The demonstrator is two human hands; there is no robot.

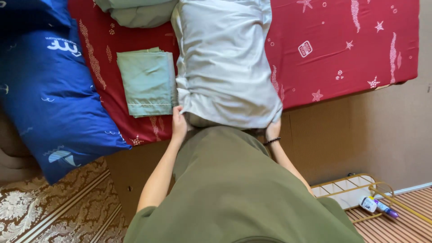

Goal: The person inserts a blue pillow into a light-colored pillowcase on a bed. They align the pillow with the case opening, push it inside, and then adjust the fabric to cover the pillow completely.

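Both hands pinch the near edge of a pale grey pillowcase (pixel 222 63) lying on a red bed (pixel 342 49): the left hand (pixel 178 123) grips its left corner, the right hand (pixel 273 129) its right. A folded green cloth (pixel 146 81) lies just left.

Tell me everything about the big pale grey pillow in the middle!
The pillow is big and soft, in a pale grey, smooth cloth cover with a few creases. It lies lengthwise on the red bed sheet, its near end at the bed's edge. The left hand and right hand grip the cover's two near corners, where the cloth bunches. A folded green cloth lies against its left side, and another greenish pillow sits by its far left corner.
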